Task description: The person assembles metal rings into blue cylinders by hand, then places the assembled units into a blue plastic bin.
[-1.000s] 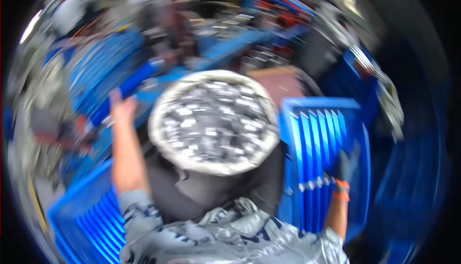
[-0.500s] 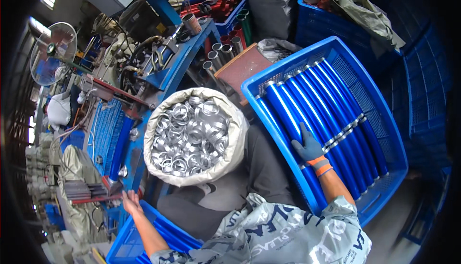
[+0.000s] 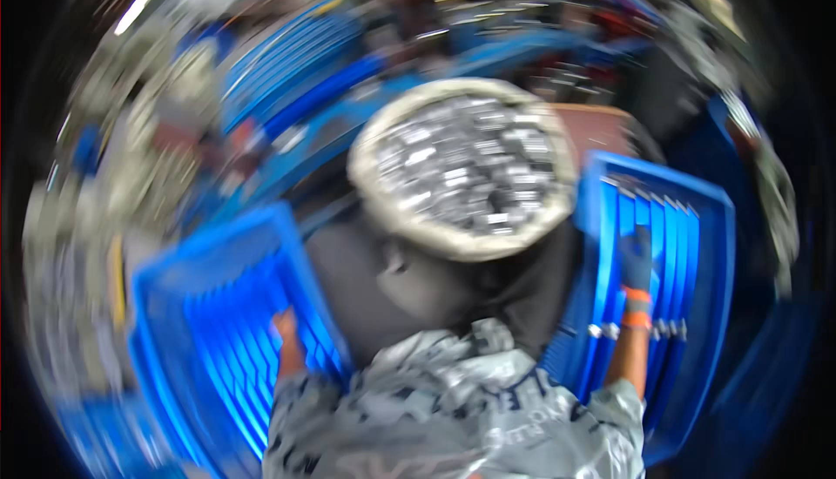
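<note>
Blur is spread over the whole picture, because the head has been turned since half a second ago. The white sack (image 3: pixel 461 165) of shiny metal rings has been moved to the middle of the view, and both blue crates can now be seen at once.

The left hand (image 3: pixel 286 327) was held out over the edge of the left blue crate (image 3: pixel 218 340) before; now it has been put down inside that crate, on the blue tubes (image 3: pixel 235 366) there. Whether it is open or closed cannot be told, as it is too blurred. The right hand (image 3: pixel 637 257), in a dark glove with an orange cuff, is laid on the blue tubes in the right blue crate (image 3: pixel 662 287), much as it was before. Its fingers seem to be curled over one tube, but a firm grip cannot be made out.

So the work with the tubes is judged to be in hand on both sides.

Two crates are counted, one on each side of the lap. One sack is counted. About seven tubes are seen in the right crate; those in the left crate and the rings are too smeared to be counted.
</note>
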Demonstrator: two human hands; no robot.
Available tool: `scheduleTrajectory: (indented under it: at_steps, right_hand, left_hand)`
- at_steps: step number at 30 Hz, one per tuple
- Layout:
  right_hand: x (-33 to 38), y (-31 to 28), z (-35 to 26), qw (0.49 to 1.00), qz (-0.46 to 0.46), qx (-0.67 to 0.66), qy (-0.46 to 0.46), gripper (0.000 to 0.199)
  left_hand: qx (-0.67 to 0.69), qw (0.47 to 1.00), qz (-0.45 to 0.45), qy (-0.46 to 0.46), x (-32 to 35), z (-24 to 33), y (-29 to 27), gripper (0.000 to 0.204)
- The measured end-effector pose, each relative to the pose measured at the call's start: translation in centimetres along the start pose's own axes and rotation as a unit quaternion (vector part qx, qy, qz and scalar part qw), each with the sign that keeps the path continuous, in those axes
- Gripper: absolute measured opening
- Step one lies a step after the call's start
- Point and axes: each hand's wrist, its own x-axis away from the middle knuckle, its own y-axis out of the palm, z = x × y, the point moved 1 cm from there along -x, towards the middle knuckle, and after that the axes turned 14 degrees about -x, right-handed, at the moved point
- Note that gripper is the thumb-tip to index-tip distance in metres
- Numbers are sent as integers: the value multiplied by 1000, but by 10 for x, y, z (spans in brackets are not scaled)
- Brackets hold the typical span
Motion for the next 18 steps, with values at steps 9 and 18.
scheduleTrajectory:
  at_steps: [9, 18]
  right_hand:
    - [-23, 253, -309, 866, -338, 39, -367, 78]
    - [8, 340, -252, 800, -497, 82, -327, 44]
  left_hand:
    - [137, 965, -143, -173, 105, -89, 89, 97]
    - [109, 969, -115, -192, 103, -92, 82, 95]
